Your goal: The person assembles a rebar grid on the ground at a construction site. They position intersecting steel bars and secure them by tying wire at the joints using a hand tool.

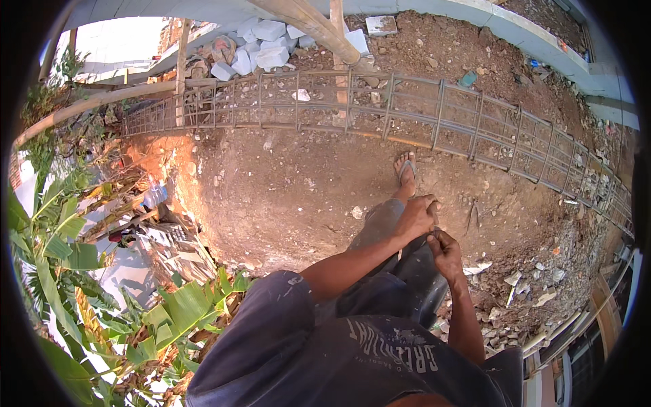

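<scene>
My left hand (417, 216) and my right hand (444, 252) meet in front of me, above bare brown soil. Both are closed, fingers pinched together around a small thin dark piece (434, 233) between them; it is too small to tell what it is. My bent knee in dark trousers (380, 220) is just under the left hand. My foot in a flip-flop (405, 173) rests on the soil beyond the hands. A long steel rebar cage (434, 115) lies across the ground further out, apart from both hands.
A bamboo pole (312, 24) leans over the cage. White blocks (264, 44) are piled at the back. Banana leaves (61, 244) and a plastic bottle (154, 197) sit below the soil's left edge. Broken rubble (522, 285) lies to the right, with a concrete kerb (515, 34) behind.
</scene>
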Action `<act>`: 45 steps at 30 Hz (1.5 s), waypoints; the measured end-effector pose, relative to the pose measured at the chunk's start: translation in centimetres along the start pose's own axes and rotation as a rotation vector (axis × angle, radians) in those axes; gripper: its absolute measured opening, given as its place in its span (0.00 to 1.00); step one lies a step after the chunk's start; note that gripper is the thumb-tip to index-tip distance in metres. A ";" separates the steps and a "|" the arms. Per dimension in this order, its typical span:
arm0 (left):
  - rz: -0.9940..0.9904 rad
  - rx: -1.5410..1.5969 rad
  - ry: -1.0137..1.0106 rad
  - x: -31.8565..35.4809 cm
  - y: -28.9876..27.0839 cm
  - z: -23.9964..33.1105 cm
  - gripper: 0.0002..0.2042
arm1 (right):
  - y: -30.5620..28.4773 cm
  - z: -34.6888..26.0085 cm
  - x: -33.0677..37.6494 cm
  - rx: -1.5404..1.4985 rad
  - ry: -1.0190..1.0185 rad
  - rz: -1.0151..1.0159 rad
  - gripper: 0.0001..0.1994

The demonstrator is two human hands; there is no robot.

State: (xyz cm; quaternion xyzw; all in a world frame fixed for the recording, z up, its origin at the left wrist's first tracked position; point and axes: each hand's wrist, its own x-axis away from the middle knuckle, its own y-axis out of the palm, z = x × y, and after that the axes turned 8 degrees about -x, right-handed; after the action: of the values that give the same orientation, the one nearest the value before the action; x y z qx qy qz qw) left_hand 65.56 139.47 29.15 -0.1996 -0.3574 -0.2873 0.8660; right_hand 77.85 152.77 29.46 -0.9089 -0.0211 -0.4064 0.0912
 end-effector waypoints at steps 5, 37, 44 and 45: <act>0.067 -0.116 0.024 -6.6 -3.8 -2.9 0.20 | -3.6 -2.6 -9.3 0.135 -0.068 0.065 0.11; 0.017 -1.302 0.342 -30.4 -19.1 -13.0 0.05 | -20.4 5.3 -36.5 1.485 -0.206 -0.298 0.07; 0.313 -1.160 0.380 -29.2 -23.0 -20.3 0.14 | -21.9 4.4 -35.3 1.437 -0.204 -0.343 0.09; 0.355 -1.257 0.447 -28.6 -25.3 -23.3 0.15 | -22.1 3.4 -34.8 1.473 -0.258 -0.396 0.10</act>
State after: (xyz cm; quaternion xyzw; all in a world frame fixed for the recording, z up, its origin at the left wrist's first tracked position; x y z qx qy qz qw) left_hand 44.60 117.65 -3.76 -0.6552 0.1024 -0.3279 0.6728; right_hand 54.61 176.40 4.69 -0.6332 -0.4588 -0.1871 0.5946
